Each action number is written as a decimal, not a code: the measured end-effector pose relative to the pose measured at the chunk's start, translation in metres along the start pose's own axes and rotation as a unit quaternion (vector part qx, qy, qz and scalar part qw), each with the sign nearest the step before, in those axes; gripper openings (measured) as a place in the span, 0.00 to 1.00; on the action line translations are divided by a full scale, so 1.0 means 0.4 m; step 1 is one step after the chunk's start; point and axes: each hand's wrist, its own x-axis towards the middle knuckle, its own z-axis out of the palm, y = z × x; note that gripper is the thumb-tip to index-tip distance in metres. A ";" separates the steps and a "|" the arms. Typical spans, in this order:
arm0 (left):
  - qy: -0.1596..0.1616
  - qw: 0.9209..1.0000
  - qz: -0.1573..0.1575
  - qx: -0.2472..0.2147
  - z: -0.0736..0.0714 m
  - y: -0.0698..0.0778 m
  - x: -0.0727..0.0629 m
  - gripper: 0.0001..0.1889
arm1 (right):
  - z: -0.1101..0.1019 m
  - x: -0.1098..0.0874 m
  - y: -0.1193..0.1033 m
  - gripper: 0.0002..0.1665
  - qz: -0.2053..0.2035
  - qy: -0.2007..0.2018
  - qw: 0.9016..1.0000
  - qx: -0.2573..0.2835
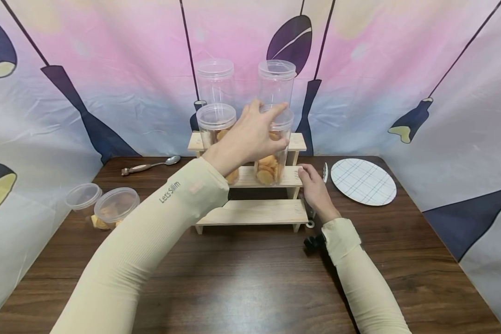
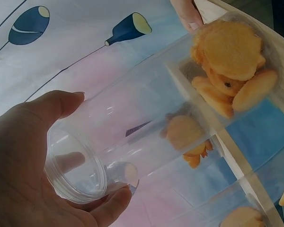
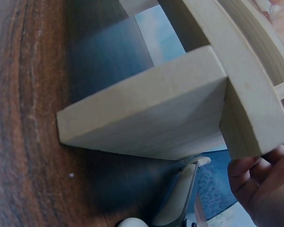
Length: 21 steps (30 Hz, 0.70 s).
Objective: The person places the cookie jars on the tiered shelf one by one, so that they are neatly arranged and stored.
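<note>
The left hand (image 1: 253, 133) has fingers clamped round the lid (image 1: 283, 122) of a cookie jar (image 1: 268, 170) at the right of the middle step; the right hand (image 1: 317, 191) pinches the wooden shelf (image 1: 254, 212), probably steadying it.

Between the two forearms, the front of the worktop (image 1: 250, 283) gives a wide lane to the bare bottom step of the wooden rack (image 1: 250, 212). Higher up it is tight — the left sleeve (image 1: 179, 197) crosses before the front left jar (image 1: 216, 116), and the left hand (image 1: 256, 134) crowds the top of the front right jar (image 1: 269, 172). Behind, a slim gap parts the rear left jar (image 1: 215, 83) from the rear right jar (image 1: 277, 82). The right hand (image 1: 316, 188) and a pale-handled tool (image 3: 179, 193) obstruct the rack's right flank.
</note>
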 end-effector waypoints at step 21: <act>0.032 0.999 0.011 -0.008 -0.023 0.003 -0.013 0.48 | 0.001 0.005 0.001 0.29 0.003 -0.005 1.000 0.006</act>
